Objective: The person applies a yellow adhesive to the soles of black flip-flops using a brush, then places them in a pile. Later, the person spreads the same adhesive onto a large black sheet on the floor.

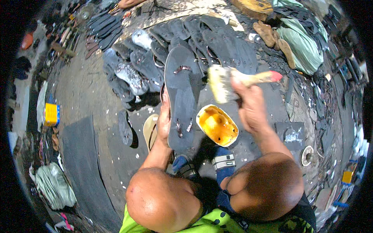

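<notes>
My left hand (pixel 165 120) is closed round the edge of a black sandal (pixel 182 93), held upright with its flat black face toward me. Brown strap ends show in that face near the toe and the heel. In my right hand (pixel 250 103) is a wide paintbrush (pixel 221 83) with pale yellow bristles and a red-tipped wooden handle; it is slightly blurred. The bristles are apart from the sandal, to its right. Below the brush sits an open tub (pixel 217 125) of amber, glossy paste, likely glue.
Many black sandals and soles (pixel 147 64) lie crowded beyond my hands, some smeared white. A tan sandal (pixel 149 130) and a black sole (pixel 127 130) lie to the left, near a black sheet (pixel 83 155). A green sack (pixel 301 46) lies at far right.
</notes>
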